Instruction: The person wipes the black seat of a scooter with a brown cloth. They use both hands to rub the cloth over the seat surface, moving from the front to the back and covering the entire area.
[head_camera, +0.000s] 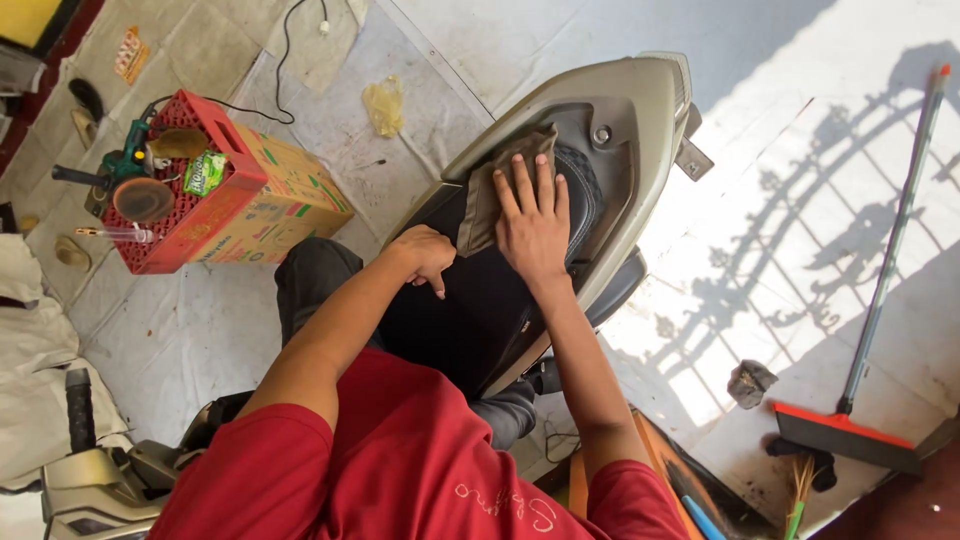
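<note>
Currently we press our right hand (533, 222), fingers spread flat and gripping nothing, on a brownish cloth (497, 185) lying over the rear of the scooter seat (470, 300), seemingly to keep it against the panel. Our left hand (425, 255) rests loosely curled, holding nothing, on the seat as a brace. Around us: tiled floor (780, 150), 1 broom (870, 380), 1 red crate (190, 190) on a carton.
</note>
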